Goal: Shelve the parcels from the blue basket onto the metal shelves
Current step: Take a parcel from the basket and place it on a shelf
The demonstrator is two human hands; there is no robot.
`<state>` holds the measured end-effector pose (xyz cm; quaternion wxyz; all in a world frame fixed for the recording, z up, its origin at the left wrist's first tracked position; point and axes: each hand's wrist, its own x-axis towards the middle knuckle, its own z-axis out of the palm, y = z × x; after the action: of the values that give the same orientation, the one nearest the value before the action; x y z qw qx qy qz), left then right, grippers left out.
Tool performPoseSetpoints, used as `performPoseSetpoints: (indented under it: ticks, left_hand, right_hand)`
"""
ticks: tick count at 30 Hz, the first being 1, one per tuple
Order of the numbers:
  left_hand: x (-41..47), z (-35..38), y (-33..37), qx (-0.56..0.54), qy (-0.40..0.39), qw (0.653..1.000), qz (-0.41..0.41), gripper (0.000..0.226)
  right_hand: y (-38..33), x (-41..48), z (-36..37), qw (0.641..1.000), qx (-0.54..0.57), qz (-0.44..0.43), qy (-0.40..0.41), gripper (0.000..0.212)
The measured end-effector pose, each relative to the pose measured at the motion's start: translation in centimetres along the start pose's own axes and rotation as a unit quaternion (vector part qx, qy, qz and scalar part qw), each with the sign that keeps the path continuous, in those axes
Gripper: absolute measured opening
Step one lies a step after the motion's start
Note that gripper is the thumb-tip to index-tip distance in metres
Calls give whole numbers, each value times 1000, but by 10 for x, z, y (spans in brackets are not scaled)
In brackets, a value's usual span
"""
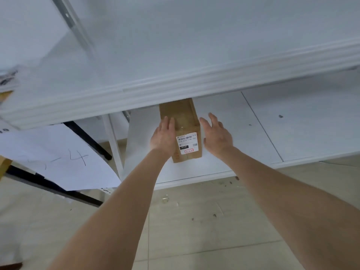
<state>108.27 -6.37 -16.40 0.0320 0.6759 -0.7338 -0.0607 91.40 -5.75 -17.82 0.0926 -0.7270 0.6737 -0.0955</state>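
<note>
A brown cardboard parcel (183,121) with a white barcode label lies on the lower white metal shelf (243,133), its far end hidden under the shelf above (175,71). My left hand (163,135) rests flat against the parcel's left side, fingers extended. My right hand (216,135) is open just to the right of the parcel, a small gap apart from it. The blue basket is out of view.
A white paper sheet (58,158) marked with a handwritten "4" hangs at the left by the shelf post (115,145). A black-framed rack (87,139) stands behind it. Tiled floor (194,221) lies below the shelf edge. Other parcels show at the far left edge (5,82).
</note>
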Motion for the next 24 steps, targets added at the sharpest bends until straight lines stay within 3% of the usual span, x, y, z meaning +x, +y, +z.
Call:
performPoseSetpoints:
  ticks: [3,9,17,24]
  left_hand:
    - [-19,-25,32,16,-63,998,16,85]
    - [-53,-96,134,81,-139,980,117,69]
    - [-93,-176,293,88,-140,945,281,60]
    - [-139,-212,464,95,-132,895,415,58]
  right_hand:
    - [20,-30,-36,999,-9,43,-29,71]
    - [64,-96,-133,992,-14,118,-47,61]
    - [154,-193,-277,965,-13,261,-6,56]
    - [254,-287,-358,916,-2,399,25,54]
